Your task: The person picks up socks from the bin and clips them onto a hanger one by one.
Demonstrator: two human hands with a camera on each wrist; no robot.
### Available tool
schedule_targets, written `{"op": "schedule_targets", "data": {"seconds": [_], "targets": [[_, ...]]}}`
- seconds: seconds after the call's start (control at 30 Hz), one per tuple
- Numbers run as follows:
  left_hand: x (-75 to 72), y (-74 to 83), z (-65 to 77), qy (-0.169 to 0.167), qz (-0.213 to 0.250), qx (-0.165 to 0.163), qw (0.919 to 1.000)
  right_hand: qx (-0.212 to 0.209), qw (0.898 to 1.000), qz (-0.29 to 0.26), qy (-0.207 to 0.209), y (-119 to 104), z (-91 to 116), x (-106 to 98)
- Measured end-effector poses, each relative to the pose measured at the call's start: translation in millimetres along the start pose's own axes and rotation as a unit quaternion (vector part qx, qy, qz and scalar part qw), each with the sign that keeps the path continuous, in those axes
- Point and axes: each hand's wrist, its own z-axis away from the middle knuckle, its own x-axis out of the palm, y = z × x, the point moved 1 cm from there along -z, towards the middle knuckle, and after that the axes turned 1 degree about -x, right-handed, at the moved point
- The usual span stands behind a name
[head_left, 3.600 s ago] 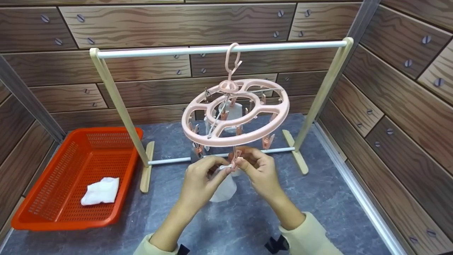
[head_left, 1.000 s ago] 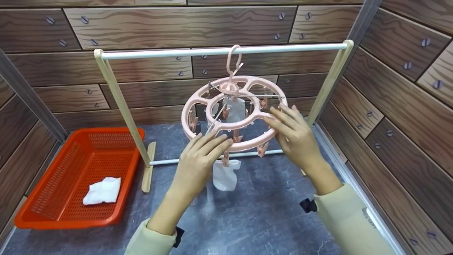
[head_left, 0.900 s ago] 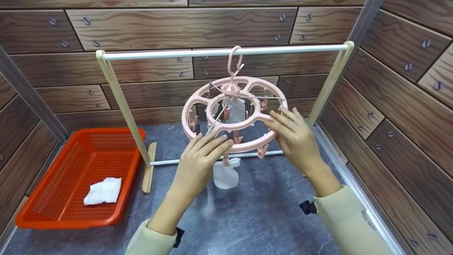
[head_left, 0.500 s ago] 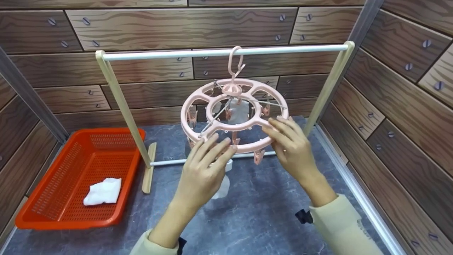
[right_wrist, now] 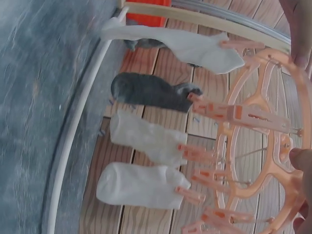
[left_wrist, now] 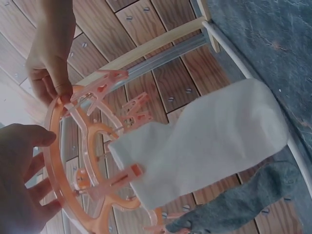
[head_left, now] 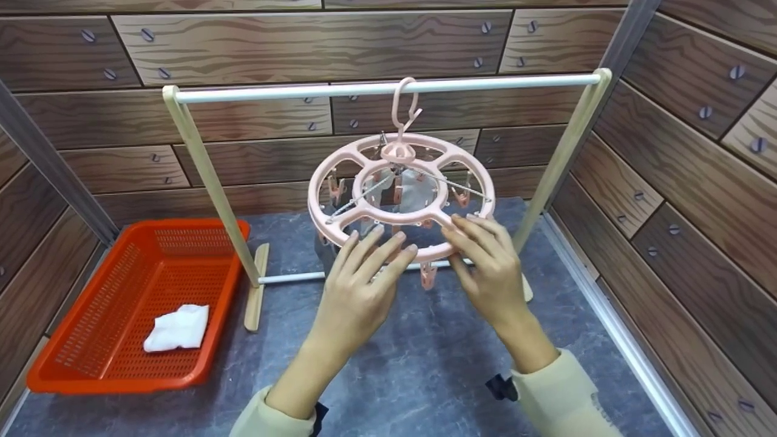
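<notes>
A pink round clip hanger hangs by its hook from the rack's bar. My left hand rests straight, spread fingers on its front rim. My right hand holds the rim at front right, fingers over it and thumb below. A clothespin dangles from the rim between the hands. The left wrist view shows a white sock clipped under the hanger, near a dark grey sock. Several clipped socks appear in the right wrist view, including a grey sock and a white sock.
The drying rack has a white top bar and wooden legs. To the left, an orange basket holds a folded white cloth piece. Wood-patterned walls enclose the grey marbled surface.
Both hands worked low at a clip, then went up to the rim. The hanger has turned, its front swinging left. My right hand travelled left with it; my left hand shifted slightly right.
</notes>
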Motion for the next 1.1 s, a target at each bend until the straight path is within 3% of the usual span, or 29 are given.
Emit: {"op": "schedule_targets", "data": {"seconds": [0.43,0.87,1.1], "targets": [[6.0,-12.9,0.9,-0.028,-0.035,-0.012,0.9989,-0.002,0.999,0.002,0.033,-20.9,1.9,14.1],[3.4,-21.1,2.7,-0.051,-0.035,-0.032,0.9976,-0.02,1.0,0.0,0.024,-28.2,5.8,17.9],[2.0,-24.2,3.5,-0.049,-0.022,-0.038,0.9979,-0.086,0.993,-0.024,0.077,-40.3,11.6,18.3]]}}
